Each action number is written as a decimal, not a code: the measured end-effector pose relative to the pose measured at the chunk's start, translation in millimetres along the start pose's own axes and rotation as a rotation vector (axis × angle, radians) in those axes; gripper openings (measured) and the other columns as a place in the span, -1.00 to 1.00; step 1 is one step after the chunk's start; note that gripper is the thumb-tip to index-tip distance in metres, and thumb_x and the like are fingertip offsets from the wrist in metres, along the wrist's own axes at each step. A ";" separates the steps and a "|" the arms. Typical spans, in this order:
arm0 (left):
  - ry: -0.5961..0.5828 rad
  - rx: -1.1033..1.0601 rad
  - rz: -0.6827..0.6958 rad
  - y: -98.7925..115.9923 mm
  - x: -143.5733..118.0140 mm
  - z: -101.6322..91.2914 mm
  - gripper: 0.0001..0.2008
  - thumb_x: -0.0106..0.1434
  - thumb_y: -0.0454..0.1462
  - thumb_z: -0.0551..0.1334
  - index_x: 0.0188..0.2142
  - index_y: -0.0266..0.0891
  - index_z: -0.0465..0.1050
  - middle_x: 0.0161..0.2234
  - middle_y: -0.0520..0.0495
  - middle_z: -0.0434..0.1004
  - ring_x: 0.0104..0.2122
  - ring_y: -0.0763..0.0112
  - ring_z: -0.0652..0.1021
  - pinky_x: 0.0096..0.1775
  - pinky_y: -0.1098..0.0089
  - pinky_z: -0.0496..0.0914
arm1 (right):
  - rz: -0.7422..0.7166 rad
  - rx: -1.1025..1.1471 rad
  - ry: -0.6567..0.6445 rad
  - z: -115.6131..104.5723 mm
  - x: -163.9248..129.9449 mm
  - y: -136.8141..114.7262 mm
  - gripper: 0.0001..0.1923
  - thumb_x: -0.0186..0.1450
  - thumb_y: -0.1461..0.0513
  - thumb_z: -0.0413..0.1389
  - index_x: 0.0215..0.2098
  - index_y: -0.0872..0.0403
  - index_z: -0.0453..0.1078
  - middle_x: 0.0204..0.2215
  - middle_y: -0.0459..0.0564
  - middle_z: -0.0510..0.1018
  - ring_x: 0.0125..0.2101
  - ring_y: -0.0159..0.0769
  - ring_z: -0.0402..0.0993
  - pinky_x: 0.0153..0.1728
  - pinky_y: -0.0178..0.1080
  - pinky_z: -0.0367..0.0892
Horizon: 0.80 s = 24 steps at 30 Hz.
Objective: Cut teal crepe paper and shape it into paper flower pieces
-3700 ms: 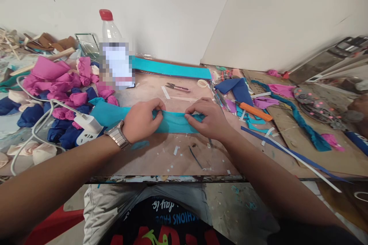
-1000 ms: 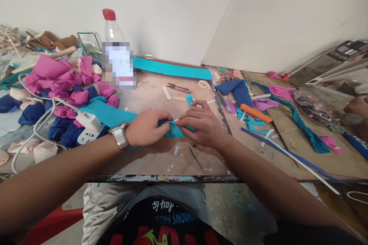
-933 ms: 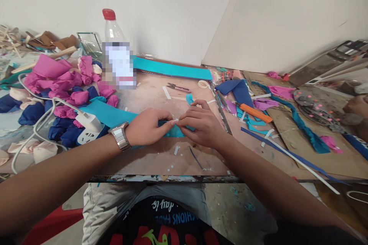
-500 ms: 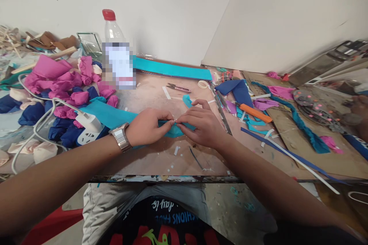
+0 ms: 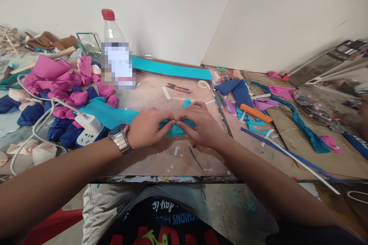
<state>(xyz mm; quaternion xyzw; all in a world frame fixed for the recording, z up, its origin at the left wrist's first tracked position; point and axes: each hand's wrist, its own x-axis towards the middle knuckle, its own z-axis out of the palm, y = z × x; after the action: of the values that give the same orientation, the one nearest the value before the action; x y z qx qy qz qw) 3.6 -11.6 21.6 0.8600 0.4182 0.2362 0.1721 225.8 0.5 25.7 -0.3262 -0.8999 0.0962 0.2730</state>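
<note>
Both hands meet over the middle of the table, pinching a turquoise fabric strip (image 5: pixel 116 116). My left hand (image 5: pixel 151 126), with a metal watch at the wrist, closes thumb and forefinger on the strip. Opposite it, my right hand (image 5: pixel 199 124) pinches the same cloth, fingertips almost touching the left ones. A bit of the strip hangs below the fingers, and a small end pokes out behind the right hand. Its other length runs left toward the pile of fabric pieces. What lies exactly between the fingertips is hidden. Thread snips (image 5: pixel 178 88) lie behind the hands.
Pink and navy fabric flowers (image 5: pixel 57 80) pile up at left beside a power strip (image 5: pixel 89 136) with a white cable. A bottle (image 5: pixel 113 28) stands behind a phone. A tape roll (image 5: pixel 202 84), an orange cutter (image 5: pixel 254 112) and a pin cushion (image 5: pixel 316 109) lie rightward.
My right hand's fingers have curled in and now pinch closer to the left fingertips. The left wrist has turned slightly, showing the watch face.
</note>
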 end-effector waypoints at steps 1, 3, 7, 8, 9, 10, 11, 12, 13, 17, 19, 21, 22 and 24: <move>0.002 0.024 0.004 0.1 0.1 0.2 -0.73 0.45 -0.15 0.11 -0.15 -0.16 0.58 -0.31 -0.04 0.66 -0.27 0.20 0.58 -0.22 0.27 0.32 | 0.014 0.009 -0.008 0.3 -0.4 0.4 -0.93 0.41 0.24 0.10 -0.23 0.04 0.42 -0.29 -0.05 0.64 -0.25 -0.22 0.52 0.07 -0.03 0.12; 0.011 0.065 0.019 0.2 0.4 0.5 -0.73 0.45 -0.15 0.10 -0.17 -0.16 0.58 -0.32 -0.04 0.66 -0.29 0.20 0.58 -0.23 0.27 0.32 | 0.039 0.029 -0.022 1.3 -1.3 1.9 -0.93 0.41 0.23 0.11 -0.22 0.04 0.42 -0.27 -0.04 0.64 -0.23 -0.21 0.52 0.07 -0.04 0.12; 0.034 0.103 0.041 -0.4 0.8 1.4 -0.75 0.45 -0.18 0.12 -0.17 -0.16 0.57 -0.34 -0.02 0.65 -0.31 0.19 0.57 -0.24 0.26 0.32 | 0.070 0.055 -0.016 3.0 -2.2 4.4 -0.94 0.39 0.22 0.14 -0.21 0.03 0.44 -0.26 -0.07 0.66 -0.24 -0.22 0.53 0.08 -0.04 0.11; 0.038 0.108 0.044 -0.8 0.7 1.8 -0.76 0.45 -0.18 0.12 -0.16 -0.15 0.57 -0.34 -0.02 0.65 -0.31 0.19 0.58 -0.24 0.26 0.33 | 0.072 0.057 -0.012 3.1 -2.2 4.5 -0.94 0.39 0.21 0.15 -0.21 0.03 0.45 -0.27 -0.07 0.66 -0.24 -0.22 0.53 0.08 -0.05 0.12; 0.042 0.114 0.050 -1.2 0.7 2.2 -0.76 0.45 -0.18 0.12 -0.16 -0.15 0.57 -0.34 -0.02 0.65 -0.32 0.19 0.58 -0.24 0.25 0.33 | 0.073 0.059 -0.013 3.0 -2.0 4.4 -0.94 0.39 0.21 0.15 -0.22 0.03 0.45 -0.27 -0.07 0.66 -0.24 -0.22 0.53 0.07 -0.05 0.12; 0.044 0.120 0.057 -1.6 0.7 2.5 -0.76 0.45 -0.18 0.12 -0.17 -0.15 0.57 -0.34 -0.02 0.65 -0.32 0.19 0.58 -0.24 0.25 0.34 | 0.073 0.063 -0.016 2.8 -1.8 4.0 -0.94 0.39 0.22 0.14 -0.22 0.03 0.44 -0.28 -0.07 0.65 -0.23 -0.22 0.53 0.06 -0.05 0.13; 0.045 0.125 0.066 -2.0 0.8 2.8 -0.76 0.46 -0.18 0.12 -0.17 -0.15 0.56 -0.35 -0.02 0.65 -0.33 0.20 0.59 -0.22 0.25 0.35 | 0.074 0.068 -0.021 2.5 -1.5 3.6 -0.95 0.39 0.22 0.14 -0.23 0.03 0.44 -0.28 -0.07 0.65 -0.22 -0.22 0.53 0.06 -0.05 0.13; 0.044 0.130 0.077 -2.3 0.8 3.1 -0.75 0.46 -0.18 0.11 -0.17 -0.16 0.56 -0.35 -0.02 0.65 -0.34 0.21 0.59 -0.20 0.24 0.36 | 0.074 0.074 -0.026 2.3 -1.2 3.0 -0.95 0.39 0.23 0.13 -0.23 0.03 0.43 -0.28 -0.06 0.64 -0.22 -0.22 0.53 0.05 -0.06 0.13; 0.044 0.134 0.088 -2.5 0.9 3.3 -0.75 0.46 -0.18 0.11 -0.17 -0.17 0.56 -0.35 -0.02 0.65 -0.34 0.22 0.59 -0.18 0.24 0.37 | 0.075 0.079 -0.029 2.0 -1.0 2.5 -0.95 0.39 0.23 0.13 -0.23 0.03 0.43 -0.28 -0.06 0.64 -0.21 -0.22 0.53 0.04 -0.06 0.13; 0.051 0.152 0.116 -3.1 1.3 3.9 -0.73 0.48 -0.18 0.09 -0.18 -0.19 0.55 -0.36 -0.03 0.66 -0.36 0.23 0.60 -0.12 0.20 0.40 | 0.077 0.076 -0.039 1.5 0.2 0.8 -0.93 0.40 0.23 0.09 -0.24 0.04 0.40 -0.28 -0.05 0.62 -0.20 -0.21 0.51 0.04 -0.06 0.13; 0.061 0.157 0.122 -3.3 1.2 4.6 -0.73 0.48 -0.18 0.09 -0.18 -0.19 0.55 -0.35 -0.03 0.66 -0.36 0.23 0.61 -0.11 0.19 0.41 | 0.076 0.066 -0.051 1.2 0.8 -0.3 -0.91 0.41 0.23 0.07 -0.24 0.04 0.39 -0.28 -0.04 0.60 -0.19 -0.21 0.49 0.04 -0.05 0.13; 0.065 0.158 0.132 -3.5 1.0 5.4 -0.74 0.48 -0.18 0.10 -0.17 -0.18 0.56 -0.34 -0.02 0.67 -0.35 0.24 0.62 -0.11 0.20 0.41 | 0.076 0.052 -0.076 0.7 1.4 -1.7 -0.90 0.42 0.24 0.05 -0.25 0.05 0.37 -0.28 -0.04 0.58 -0.17 -0.20 0.47 0.05 -0.05 0.12; 0.067 0.157 0.139 -3.5 0.8 5.8 -0.74 0.48 -0.18 0.10 -0.16 -0.17 0.56 -0.33 -0.02 0.67 -0.35 0.24 0.62 -0.10 0.20 0.41 | 0.076 0.045 -0.090 0.5 1.6 -2.5 -0.90 0.42 0.25 0.03 -0.25 0.05 0.37 -0.27 -0.03 0.58 -0.16 -0.19 0.45 0.06 -0.04 0.12; 0.070 0.153 0.150 -3.5 0.6 6.3 -0.74 0.48 -0.18 0.10 -0.15 -0.17 0.56 -0.31 -0.01 0.68 -0.34 0.24 0.63 -0.11 0.20 0.41 | 0.077 0.039 -0.111 0.3 1.8 -3.4 -0.89 0.42 0.26 0.01 -0.25 0.06 0.36 -0.25 -0.01 0.56 -0.12 -0.17 0.43 0.06 -0.04 0.12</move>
<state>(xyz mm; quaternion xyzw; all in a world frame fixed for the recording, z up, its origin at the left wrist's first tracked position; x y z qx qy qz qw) 5.2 -9.7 14.9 0.8909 0.3751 0.2457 0.0729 222.6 -1.0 27.5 -0.3492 -0.8985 0.1419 0.2249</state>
